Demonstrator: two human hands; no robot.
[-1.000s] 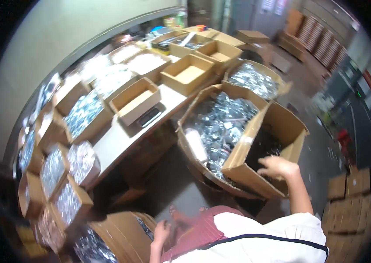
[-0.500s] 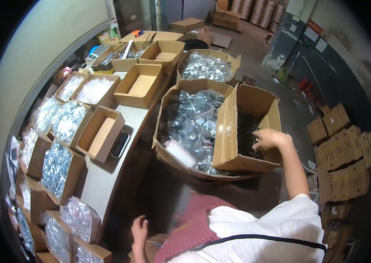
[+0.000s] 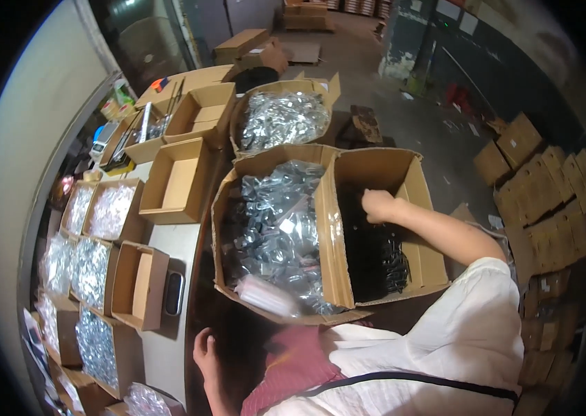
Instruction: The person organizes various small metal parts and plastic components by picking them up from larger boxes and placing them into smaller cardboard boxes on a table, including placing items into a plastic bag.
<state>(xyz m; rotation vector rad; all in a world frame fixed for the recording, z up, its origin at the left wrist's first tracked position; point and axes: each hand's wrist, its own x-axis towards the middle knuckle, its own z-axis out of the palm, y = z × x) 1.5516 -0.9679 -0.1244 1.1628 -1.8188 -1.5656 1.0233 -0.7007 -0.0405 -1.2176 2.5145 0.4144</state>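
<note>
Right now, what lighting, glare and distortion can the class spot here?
Head view: black surround and curving edges, fisheye-like; head view: bright glare on the clear bags; head view: deep shadow inside the box, where black parts blend together and the right hand's fingertips look indistinct.

From where I stand, small black pieces [image 3: 374, 262] lie loose in a jumbled, dark heap inside an open brown cardboard box [image 3: 429, 269], standing upright; thin, rod-like ones show around the heap's four o'clock edge.
</note>
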